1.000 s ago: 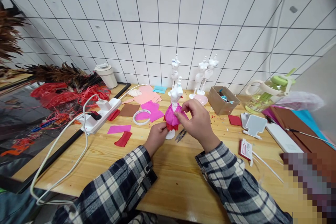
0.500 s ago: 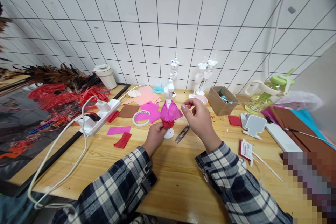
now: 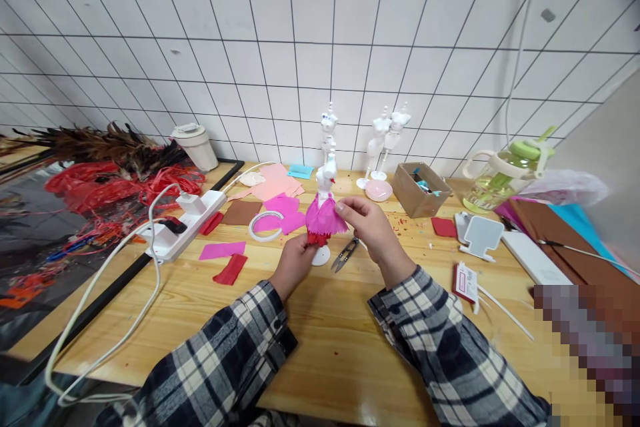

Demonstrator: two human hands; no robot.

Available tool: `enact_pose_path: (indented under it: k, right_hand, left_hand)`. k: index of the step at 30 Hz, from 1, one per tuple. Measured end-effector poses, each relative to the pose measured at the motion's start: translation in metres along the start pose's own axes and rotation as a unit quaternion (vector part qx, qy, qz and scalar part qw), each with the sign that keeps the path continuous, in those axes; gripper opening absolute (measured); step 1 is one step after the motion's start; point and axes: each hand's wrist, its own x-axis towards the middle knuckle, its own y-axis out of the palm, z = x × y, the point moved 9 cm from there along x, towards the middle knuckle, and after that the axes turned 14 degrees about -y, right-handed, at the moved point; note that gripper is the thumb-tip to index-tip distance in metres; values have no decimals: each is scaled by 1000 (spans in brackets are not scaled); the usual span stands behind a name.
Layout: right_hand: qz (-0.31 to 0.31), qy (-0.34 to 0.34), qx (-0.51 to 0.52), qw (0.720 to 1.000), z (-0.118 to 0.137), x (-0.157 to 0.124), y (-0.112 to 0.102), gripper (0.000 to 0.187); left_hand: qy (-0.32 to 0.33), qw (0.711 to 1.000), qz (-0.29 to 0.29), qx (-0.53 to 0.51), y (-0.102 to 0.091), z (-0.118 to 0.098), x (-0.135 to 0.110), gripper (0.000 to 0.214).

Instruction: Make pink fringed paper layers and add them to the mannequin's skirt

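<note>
Mannequin: small white plastic dress-form mannequin (image 3: 325, 179) stands upright at the centre of the frame, long axis vertical, with its round white base (image 3: 321, 255) resting on the light wooden bench (image 3: 325, 327).
Skirt: pink crepe-paper skirt (image 3: 323, 215) flares around the mannequin's waist; a red paper layer (image 3: 316, 238) shows just under its hem.
Left hand: left hand (image 3: 294, 260) reaches in from the lower left and sits below the skirt. Its grip is closed around the figure's lower part, though the fingertips are hidden behind the paper.
Right hand: right hand (image 3: 369, 227) sits to the right of the figure at skirt height. Its grip is narrowed to a thumb-and-forefinger pinch on the skirt's right hem, and the other fingers curl loosely.
Relation: skirt lies directly left of the right grip and touches it; the left grip is beneath it. Both hands are on the figure, one on each side.
Snips: small black-and-silver thread snips (image 3: 346, 254) lie on the bench just right of the base, under the right hand and untouched.
Surroundings: white tape ring (image 3: 265, 227) and loose pink paper pieces (image 3: 286, 207) lie left of the figure, and a white power strip (image 3: 183, 223) lies further left. A brown cardboard box (image 3: 417, 188) stands to the upper right, and bare white mannequins (image 3: 385, 140) stand by the tiled wall.
</note>
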Motion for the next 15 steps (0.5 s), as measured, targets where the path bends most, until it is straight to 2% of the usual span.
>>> enact_pose_path:
  k: [4,7,15]
  right_hand:
    - [-1,40,45,998,-7,-2,2,37]
    - [24,87,92,992,-14,-6,9,40]
    - [48,99,112,988,-9,-7,11,44]
  left_hand:
    - [19,1000,14,10,3,-2,-2,21]
    - [12,999,40,12,7,-2,-4,23]
    - [-31,998,56,-16,7,-3,-4,29]
